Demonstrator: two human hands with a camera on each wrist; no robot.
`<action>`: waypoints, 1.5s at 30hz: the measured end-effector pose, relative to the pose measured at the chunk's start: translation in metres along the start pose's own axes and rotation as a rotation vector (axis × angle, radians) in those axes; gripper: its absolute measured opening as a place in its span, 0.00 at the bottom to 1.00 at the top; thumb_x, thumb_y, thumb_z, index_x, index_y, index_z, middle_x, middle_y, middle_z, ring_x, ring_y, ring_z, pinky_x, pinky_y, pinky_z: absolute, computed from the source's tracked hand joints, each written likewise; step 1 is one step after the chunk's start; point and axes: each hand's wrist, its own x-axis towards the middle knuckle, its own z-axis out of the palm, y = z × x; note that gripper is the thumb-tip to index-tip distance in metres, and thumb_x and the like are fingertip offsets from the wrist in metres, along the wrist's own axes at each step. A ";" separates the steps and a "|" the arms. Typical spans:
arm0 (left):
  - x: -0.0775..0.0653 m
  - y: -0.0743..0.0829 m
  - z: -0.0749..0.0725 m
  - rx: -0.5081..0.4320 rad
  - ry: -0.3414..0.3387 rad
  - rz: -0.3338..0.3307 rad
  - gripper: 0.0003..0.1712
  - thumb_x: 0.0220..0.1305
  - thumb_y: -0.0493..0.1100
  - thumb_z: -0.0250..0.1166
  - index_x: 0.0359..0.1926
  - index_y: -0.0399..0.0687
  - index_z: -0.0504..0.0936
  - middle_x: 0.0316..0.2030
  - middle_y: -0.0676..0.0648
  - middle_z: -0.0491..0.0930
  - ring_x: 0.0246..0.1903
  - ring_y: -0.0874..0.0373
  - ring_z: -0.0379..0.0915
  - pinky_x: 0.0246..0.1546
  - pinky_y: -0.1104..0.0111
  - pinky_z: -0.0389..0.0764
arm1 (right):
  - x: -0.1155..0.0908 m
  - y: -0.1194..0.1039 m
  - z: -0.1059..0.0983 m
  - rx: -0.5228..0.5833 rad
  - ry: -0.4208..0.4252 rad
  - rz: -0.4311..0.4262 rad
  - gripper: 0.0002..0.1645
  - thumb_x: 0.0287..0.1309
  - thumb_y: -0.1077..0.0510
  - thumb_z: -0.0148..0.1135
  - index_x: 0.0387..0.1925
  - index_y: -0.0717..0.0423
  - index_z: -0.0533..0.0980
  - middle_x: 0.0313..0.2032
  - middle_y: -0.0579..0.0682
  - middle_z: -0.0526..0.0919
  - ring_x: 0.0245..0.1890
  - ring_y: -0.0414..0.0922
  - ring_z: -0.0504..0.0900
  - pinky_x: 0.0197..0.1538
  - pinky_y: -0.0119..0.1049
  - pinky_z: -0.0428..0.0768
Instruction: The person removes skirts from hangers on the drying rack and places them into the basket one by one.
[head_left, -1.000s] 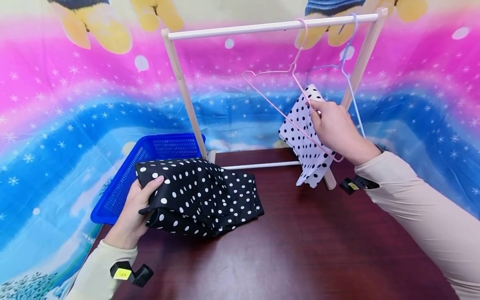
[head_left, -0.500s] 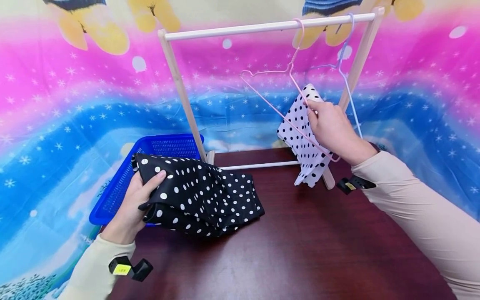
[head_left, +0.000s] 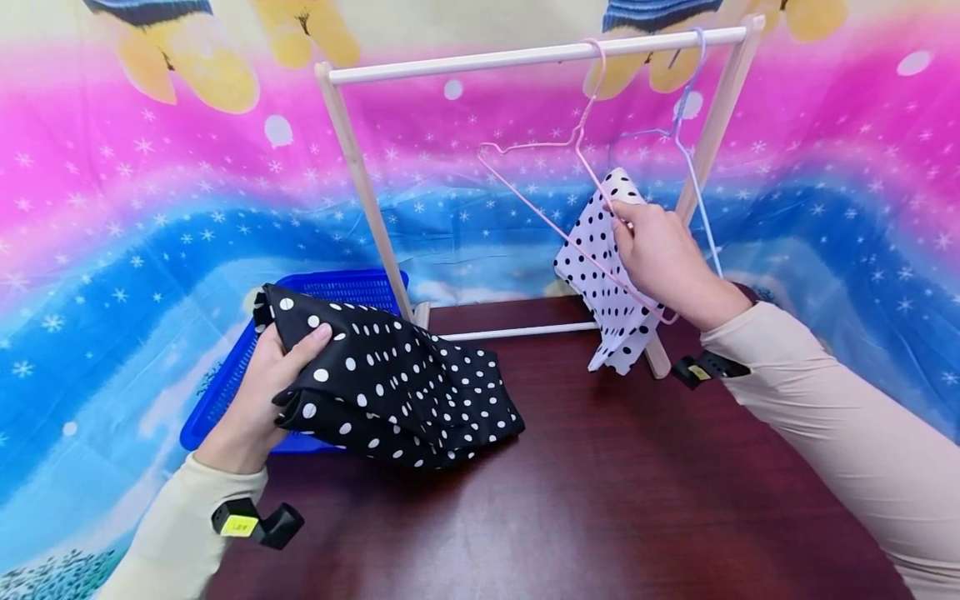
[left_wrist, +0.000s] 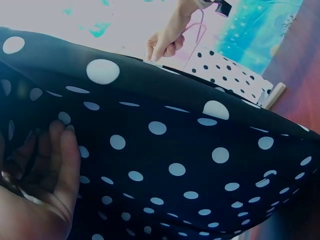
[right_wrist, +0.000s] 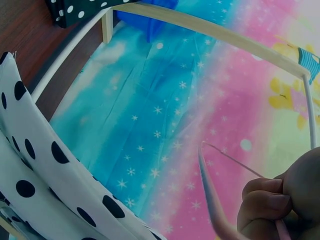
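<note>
My left hand (head_left: 258, 392) grips a black cloth with white polka dots (head_left: 390, 375), its thumb lying on top. The cloth's far end droops down near the table, to the right. In the left wrist view that hand's curled fingers show in shadow against the cloth. Up at the rack, my right hand (head_left: 663, 258) pinches the right side of a pink hanger (head_left: 536, 147), whose hook is over the bar. Behind this hanger is a white cloth with black dots (head_left: 592, 258), partly covered by the right hand. A pale blue hanger (head_left: 697, 183) hangs further right.
A wooden rack (head_left: 360, 167) with a white top bar (head_left: 465, 60) stands on the dark red table (head_left: 585, 492). Behind the black cloth sits a blue perforated basket (head_left: 217, 400). A printed backdrop (head_left: 150, 333) encloses the table's back.
The left hand has risen slightly and tilted the black cloth, lifting its left edge. My right hand keeps its hold on the pink hanger.
</note>
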 end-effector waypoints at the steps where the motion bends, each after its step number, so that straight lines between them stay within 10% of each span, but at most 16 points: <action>1: 0.000 0.001 0.000 0.000 0.002 0.000 0.09 0.78 0.41 0.53 0.54 0.47 0.74 0.41 0.52 0.87 0.37 0.59 0.89 0.36 0.66 0.88 | 0.000 0.000 0.000 0.000 -0.001 0.001 0.26 0.77 0.56 0.44 0.71 0.55 0.69 0.18 0.52 0.65 0.12 0.44 0.64 0.14 0.37 0.63; 35: 0.007 0.044 0.017 -0.066 0.076 0.103 0.07 0.74 0.38 0.58 0.49 0.45 0.77 0.37 0.51 0.87 0.33 0.60 0.88 0.34 0.69 0.88 | 0.000 0.000 -0.001 0.017 -0.021 0.002 0.27 0.77 0.55 0.42 0.71 0.56 0.68 0.16 0.50 0.64 0.11 0.43 0.62 0.12 0.35 0.62; 45: 0.013 0.059 0.021 -0.026 0.008 0.134 0.06 0.74 0.36 0.57 0.47 0.43 0.78 0.36 0.49 0.88 0.31 0.57 0.89 0.32 0.66 0.88 | -0.001 0.001 -0.002 0.022 -0.023 0.006 0.27 0.77 0.54 0.42 0.72 0.55 0.68 0.16 0.49 0.63 0.11 0.42 0.62 0.12 0.35 0.62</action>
